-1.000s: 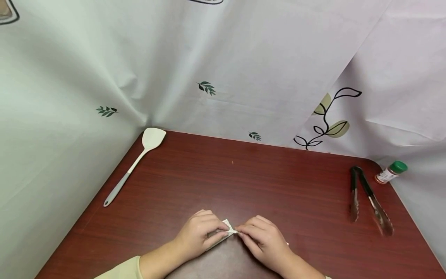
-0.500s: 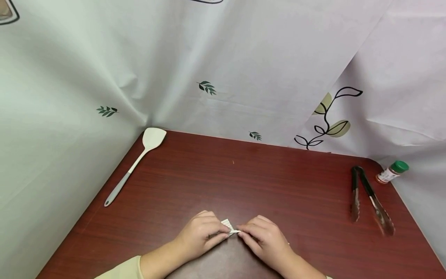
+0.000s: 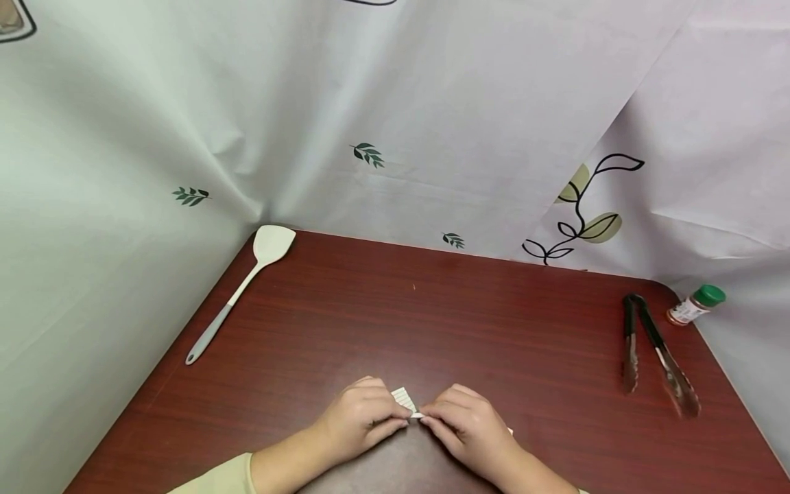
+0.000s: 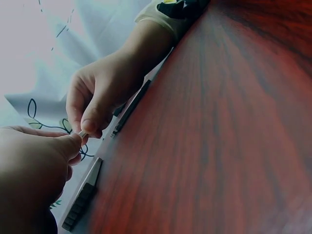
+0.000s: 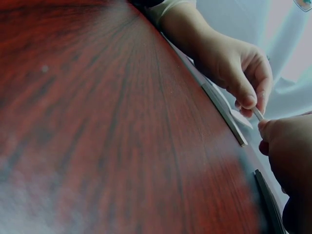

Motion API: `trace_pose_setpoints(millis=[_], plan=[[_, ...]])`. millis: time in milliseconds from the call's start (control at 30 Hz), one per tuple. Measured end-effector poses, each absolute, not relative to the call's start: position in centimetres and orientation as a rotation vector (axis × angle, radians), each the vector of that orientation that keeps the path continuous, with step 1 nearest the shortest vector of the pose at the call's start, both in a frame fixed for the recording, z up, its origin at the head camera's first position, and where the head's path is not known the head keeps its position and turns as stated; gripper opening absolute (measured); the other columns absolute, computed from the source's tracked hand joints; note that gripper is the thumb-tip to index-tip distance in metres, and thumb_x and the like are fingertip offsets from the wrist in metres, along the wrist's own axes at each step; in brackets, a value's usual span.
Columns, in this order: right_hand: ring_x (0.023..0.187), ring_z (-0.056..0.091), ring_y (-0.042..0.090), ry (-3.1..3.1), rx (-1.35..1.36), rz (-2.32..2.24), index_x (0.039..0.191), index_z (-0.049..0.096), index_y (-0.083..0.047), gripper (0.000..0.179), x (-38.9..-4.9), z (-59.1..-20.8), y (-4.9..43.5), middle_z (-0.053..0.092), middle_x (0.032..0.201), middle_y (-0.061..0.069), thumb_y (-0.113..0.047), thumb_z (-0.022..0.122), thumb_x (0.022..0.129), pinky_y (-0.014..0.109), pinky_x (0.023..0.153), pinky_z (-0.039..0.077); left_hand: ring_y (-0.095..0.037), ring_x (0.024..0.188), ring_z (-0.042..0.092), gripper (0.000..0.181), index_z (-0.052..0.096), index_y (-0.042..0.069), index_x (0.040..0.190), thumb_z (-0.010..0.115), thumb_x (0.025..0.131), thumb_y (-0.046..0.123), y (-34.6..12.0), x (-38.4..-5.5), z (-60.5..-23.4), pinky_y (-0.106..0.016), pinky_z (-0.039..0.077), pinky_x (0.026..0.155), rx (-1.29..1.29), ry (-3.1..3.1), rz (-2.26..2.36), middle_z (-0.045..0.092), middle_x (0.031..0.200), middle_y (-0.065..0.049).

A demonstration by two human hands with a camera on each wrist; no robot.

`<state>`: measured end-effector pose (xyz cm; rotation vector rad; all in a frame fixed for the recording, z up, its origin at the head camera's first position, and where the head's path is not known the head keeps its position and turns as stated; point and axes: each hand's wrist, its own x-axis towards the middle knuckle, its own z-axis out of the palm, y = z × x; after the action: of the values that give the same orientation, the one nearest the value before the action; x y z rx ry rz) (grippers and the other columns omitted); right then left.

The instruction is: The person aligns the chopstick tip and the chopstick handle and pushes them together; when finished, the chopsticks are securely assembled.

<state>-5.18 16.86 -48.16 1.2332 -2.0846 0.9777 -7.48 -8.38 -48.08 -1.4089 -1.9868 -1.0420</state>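
Observation:
Both hands meet over the near middle of the table. Between them is a short, thin white strip (image 3: pixel 417 415), also visible as a pale stick-like piece (image 5: pixel 258 113) in the right wrist view. My left hand (image 3: pixel 361 417) pinches one end between thumb and fingers; my right hand (image 3: pixel 464 422) pinches the other. Just behind the left fingertips, a flat white piece with parallel lines (image 3: pixel 404 399) shows, partly hidden by that hand. A small white bit peeks out beside the right hand. In the right wrist view, a thin flat bar (image 5: pixel 225 114) lies on the table below the left hand.
A white spatula with a grey handle (image 3: pixel 241 295) lies at the table's left edge. Metal tongs with black grips (image 3: pixel 657 350) and a green-capped spice jar (image 3: pixel 694 305) are at the right. A patterned cloth (image 3: pixel 401 116) hangs along the back and sides.
Both hands stay nearly in place, their fingertips slightly closer together along the strip. A long edge seen under the left hand earlier is now out of sight.

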Motion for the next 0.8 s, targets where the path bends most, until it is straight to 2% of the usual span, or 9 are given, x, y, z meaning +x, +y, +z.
trace_pose_setpoints(millis=[533, 800], plan=[[0.085, 0.067, 0.005, -2.1, 1.252, 0.991, 0.105, 0.08, -0.012, 0.007, -4.92, -48.07, 16.84, 0.074, 0.095, -0.007, -0.012, 0.077, 0.099, 0.021, 0.081, 0.054, -0.004, 0.077, 0.066, 0.025, 0.082, 0.013, 0.104, 0.09, 0.081, 0.005, -8.26, -7.32, -48.12, -0.021, 0.053, 0.078, -1.473, -1.95, -1.094, 0.078, 0.096, 0.007], [0.079, 0.069, 0.006, -2.05, 1.172, 1.045, 0.1, 0.083, -0.011, 0.007, -5.26, -47.69, 17.24, 0.077, 0.092, -0.005, -0.018, 0.08, 0.098, 0.018, 0.074, 0.054, -0.001, 0.075, 0.062, 0.023, 0.082, 0.019, 0.102, 0.091, 0.082, 0.011, -8.44, -7.05, -47.8, -0.019, 0.05, 0.074, -1.357, -2.034, -1.042, 0.075, 0.09, 0.013]])
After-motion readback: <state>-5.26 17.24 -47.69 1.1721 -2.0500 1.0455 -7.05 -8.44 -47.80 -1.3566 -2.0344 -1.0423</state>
